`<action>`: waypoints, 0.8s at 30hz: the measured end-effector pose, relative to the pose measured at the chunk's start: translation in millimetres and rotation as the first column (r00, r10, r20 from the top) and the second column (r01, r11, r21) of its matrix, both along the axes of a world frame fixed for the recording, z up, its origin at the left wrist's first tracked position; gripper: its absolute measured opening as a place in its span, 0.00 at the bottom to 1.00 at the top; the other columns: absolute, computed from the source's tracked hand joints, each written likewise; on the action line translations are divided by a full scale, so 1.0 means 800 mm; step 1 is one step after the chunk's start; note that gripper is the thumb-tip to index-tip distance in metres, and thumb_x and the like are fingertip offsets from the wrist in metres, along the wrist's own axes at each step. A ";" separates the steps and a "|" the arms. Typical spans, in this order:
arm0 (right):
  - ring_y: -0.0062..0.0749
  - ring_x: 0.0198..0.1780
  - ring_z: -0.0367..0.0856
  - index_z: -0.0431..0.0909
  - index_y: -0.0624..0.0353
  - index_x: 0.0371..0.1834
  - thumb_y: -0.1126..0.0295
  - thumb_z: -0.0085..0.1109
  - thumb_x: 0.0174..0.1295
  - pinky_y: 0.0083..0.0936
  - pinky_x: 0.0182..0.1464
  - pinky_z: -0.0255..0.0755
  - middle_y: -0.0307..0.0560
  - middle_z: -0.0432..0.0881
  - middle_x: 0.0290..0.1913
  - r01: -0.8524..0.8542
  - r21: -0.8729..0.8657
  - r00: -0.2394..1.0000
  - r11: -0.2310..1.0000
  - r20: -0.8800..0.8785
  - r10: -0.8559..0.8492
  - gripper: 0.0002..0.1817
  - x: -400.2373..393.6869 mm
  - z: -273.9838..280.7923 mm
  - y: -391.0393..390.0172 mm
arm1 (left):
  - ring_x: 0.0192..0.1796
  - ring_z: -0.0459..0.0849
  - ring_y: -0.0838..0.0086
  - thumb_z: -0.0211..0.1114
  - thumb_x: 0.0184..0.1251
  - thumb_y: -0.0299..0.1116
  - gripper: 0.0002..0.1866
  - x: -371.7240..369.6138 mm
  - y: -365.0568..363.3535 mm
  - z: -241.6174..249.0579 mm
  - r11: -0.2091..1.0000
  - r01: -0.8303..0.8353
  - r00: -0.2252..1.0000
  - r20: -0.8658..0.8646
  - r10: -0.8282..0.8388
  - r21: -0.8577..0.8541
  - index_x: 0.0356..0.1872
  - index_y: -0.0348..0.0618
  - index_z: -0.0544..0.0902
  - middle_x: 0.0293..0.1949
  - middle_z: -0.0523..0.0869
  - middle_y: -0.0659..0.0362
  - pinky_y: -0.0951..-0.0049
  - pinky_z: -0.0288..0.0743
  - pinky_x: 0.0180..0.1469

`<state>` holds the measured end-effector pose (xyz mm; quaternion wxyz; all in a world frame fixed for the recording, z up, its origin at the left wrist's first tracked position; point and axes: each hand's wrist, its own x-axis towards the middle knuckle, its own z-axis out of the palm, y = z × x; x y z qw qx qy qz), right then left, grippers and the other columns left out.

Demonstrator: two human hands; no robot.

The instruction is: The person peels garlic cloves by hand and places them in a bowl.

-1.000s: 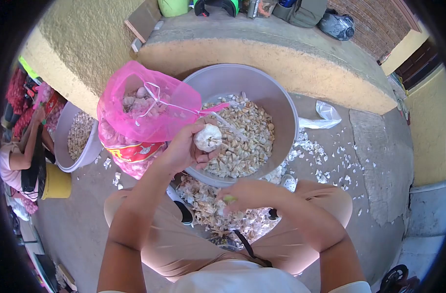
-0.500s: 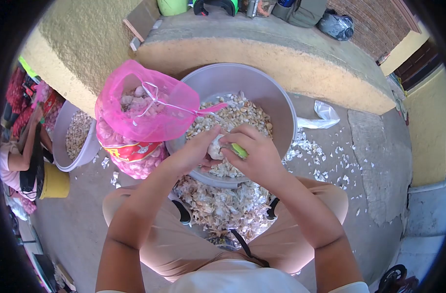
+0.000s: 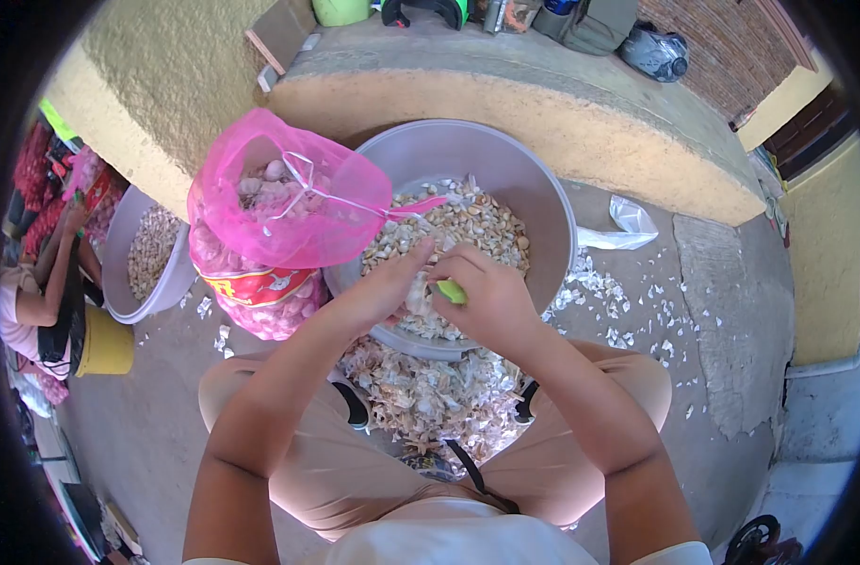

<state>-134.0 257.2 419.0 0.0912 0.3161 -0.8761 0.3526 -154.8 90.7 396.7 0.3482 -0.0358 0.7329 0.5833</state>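
Over the near part of a large grey basin, my left hand is closed around a pale garlic bulb, partly hidden by the fingers. My right hand grips a small knife by its green handle, close against the bulb; the blade is hidden. Loose garlic cloves lie in the basin. A pink mesh bag of garlic bulbs stands against the basin's left side. Below the basin, between my legs, is a heap of papery peels.
A low concrete ledge runs behind the basin. Peel scraps and a plastic bag lie on the floor at right. At far left a person sits by another basin and a yellow bucket.
My right hand has shifted slightly left and turned, with the green handle now nearer my left hand. The bulb is more covered. The whole view has shifted slightly.
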 end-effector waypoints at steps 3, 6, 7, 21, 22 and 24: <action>0.39 0.33 0.77 0.73 0.59 0.30 0.76 0.62 0.41 0.27 0.33 0.72 0.45 0.75 0.33 0.035 -0.109 0.999 0.993 -0.002 -0.035 0.12 -0.005 -0.009 -0.003 | 0.23 0.73 0.80 0.44 0.58 0.65 0.32 0.002 -0.005 0.004 0.987 -0.029 0.995 0.103 0.013 0.161 0.33 0.43 0.77 0.23 0.77 0.62 0.80 0.63 0.18; 0.41 0.34 0.77 0.72 0.60 0.30 0.76 0.61 0.43 0.28 0.34 0.71 0.47 0.74 0.33 0.098 -0.126 0.995 0.987 0.005 -0.098 0.11 -0.004 -0.005 -0.004 | 0.29 0.77 0.80 0.57 0.58 0.53 0.24 0.017 -0.004 0.022 0.993 -0.042 0.996 -0.072 0.051 0.112 0.39 0.40 0.77 0.29 0.79 0.61 0.81 0.71 0.23; 0.41 0.33 0.77 0.72 0.59 0.31 0.75 0.61 0.43 0.29 0.33 0.71 0.46 0.74 0.34 0.095 -0.121 0.995 0.988 -0.015 -0.097 0.11 -0.005 -0.007 -0.003 | 0.30 0.77 0.80 0.59 0.57 0.49 0.21 0.018 -0.005 0.028 0.990 -0.047 0.994 -0.090 0.059 0.137 0.40 0.39 0.77 0.31 0.79 0.61 0.80 0.72 0.25; 0.39 0.22 0.72 0.73 0.66 0.24 0.67 0.53 0.53 0.32 0.27 0.65 0.54 0.73 0.19 0.542 -0.253 0.756 0.801 0.564 -0.334 0.11 -0.027 -0.021 -0.002 | 0.43 0.78 0.75 0.63 0.55 0.31 0.26 0.021 -0.026 0.024 0.939 0.061 0.984 -0.176 -0.001 0.338 0.54 0.32 0.68 0.43 0.78 0.56 0.77 0.75 0.43; 0.39 0.21 0.72 0.74 0.66 0.24 0.66 0.53 0.53 0.32 0.26 0.65 0.54 0.73 0.19 0.521 -0.227 0.766 0.823 0.550 -0.334 0.11 -0.030 -0.025 0.003 | 0.44 0.78 0.75 0.63 0.55 0.30 0.25 0.022 -0.028 0.025 0.934 0.053 0.984 -0.176 0.011 0.353 0.54 0.32 0.68 0.44 0.78 0.56 0.77 0.75 0.43; 0.39 0.19 0.72 0.75 0.66 0.24 0.65 0.53 0.53 0.33 0.26 0.65 0.54 0.74 0.17 0.479 -0.172 0.786 0.861 0.521 -0.333 0.12 -0.033 -0.029 0.013 | 0.45 0.77 0.74 0.61 0.56 0.29 0.24 0.026 -0.033 0.030 0.922 0.040 0.984 -0.178 0.032 0.384 0.54 0.33 0.68 0.45 0.77 0.56 0.76 0.75 0.44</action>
